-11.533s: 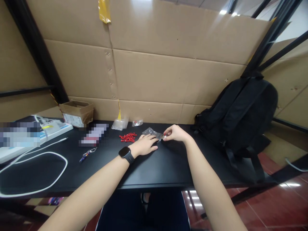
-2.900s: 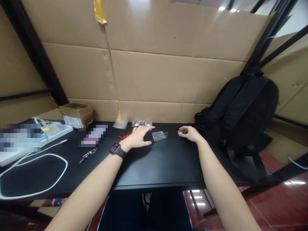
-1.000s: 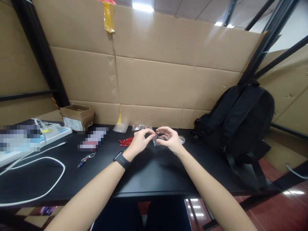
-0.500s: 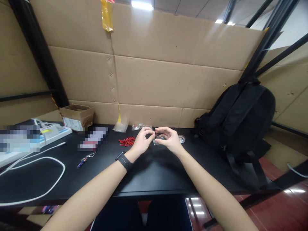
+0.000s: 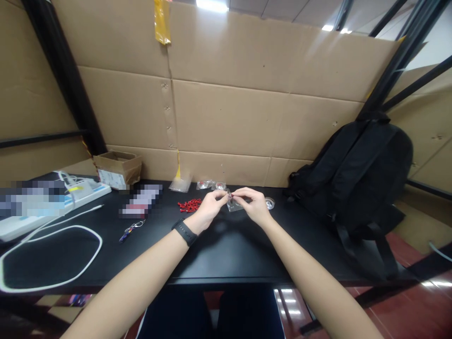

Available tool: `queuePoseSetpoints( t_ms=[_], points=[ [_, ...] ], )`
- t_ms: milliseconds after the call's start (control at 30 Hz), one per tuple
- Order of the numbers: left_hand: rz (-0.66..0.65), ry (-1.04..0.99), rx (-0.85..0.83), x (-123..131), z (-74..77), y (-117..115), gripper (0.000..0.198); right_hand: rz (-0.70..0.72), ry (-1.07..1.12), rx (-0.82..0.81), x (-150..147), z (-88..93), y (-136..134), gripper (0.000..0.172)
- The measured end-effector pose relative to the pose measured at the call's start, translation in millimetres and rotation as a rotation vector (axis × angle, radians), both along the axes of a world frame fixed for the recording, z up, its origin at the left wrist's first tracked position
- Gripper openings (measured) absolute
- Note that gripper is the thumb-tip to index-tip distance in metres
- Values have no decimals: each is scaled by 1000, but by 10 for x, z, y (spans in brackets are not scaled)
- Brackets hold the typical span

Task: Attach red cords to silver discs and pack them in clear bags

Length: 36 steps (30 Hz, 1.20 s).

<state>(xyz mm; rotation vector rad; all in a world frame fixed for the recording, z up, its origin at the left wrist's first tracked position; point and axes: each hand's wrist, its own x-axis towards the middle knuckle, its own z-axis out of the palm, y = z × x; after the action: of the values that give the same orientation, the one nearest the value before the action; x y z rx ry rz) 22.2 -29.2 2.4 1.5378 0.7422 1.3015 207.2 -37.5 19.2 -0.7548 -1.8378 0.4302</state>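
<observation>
The left grip (image 5: 208, 210) and right grip (image 5: 254, 205) both pinch a small item (image 5: 230, 196), shape unclear, above a clear bag (image 5: 233, 207) near the back edge of the counter (image 5: 226, 263), between red cords (image 5: 189, 205) and a silvery disc (image 5: 269, 203).

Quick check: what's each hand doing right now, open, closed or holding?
Left hand: closed in a pinch on a small item, too small to identify.
Right hand: closed, fingertips pinching the same small item.
</observation>
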Motion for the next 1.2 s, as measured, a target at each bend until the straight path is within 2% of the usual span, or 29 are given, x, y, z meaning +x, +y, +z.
queuePoseSetpoints(
  t_ms=[167,333,433,500,567,633,733,867,967,1033,1167,1200],
  points=[
    [-71,-27,-108,-1,-11,-10,38,-50,-131,72,27,13,-3,11],
    [-87,46,-120,-22,-38,30,37,-28,-296,154,27,42,-33,11],
    [0,111,-20,-61,5,73,32,-37,-378,171,22,57,-55,7],
    [144,145,126,-111,61,100,29,-48,-435,167,25,62,-69,5],
    [203,243,286,-174,122,110,28,-54,-483,161,32,60,-76,4],
    [169,401,400,-232,169,96,26,-50,-508,155,39,50,-73,4],
    [150,598,462,-269,189,43,21,-30,-484,147,35,32,-61,3],
    [116,753,497,-239,159,-15,18,10,-409,125,0,20,-67,3],
    [137,814,514,-220,137,-10,16,30,-400,112,-15,12,-55,4],
    [175,852,521,-229,126,10,15,-11,-397,117,14,1,-12,10],
    [272,909,495,-272,121,43,16,-244,-462,134,194,-19,116,43],
    [288,909,490,-280,124,43,17,-283,-512,121,252,-19,140,46]
  ],
)
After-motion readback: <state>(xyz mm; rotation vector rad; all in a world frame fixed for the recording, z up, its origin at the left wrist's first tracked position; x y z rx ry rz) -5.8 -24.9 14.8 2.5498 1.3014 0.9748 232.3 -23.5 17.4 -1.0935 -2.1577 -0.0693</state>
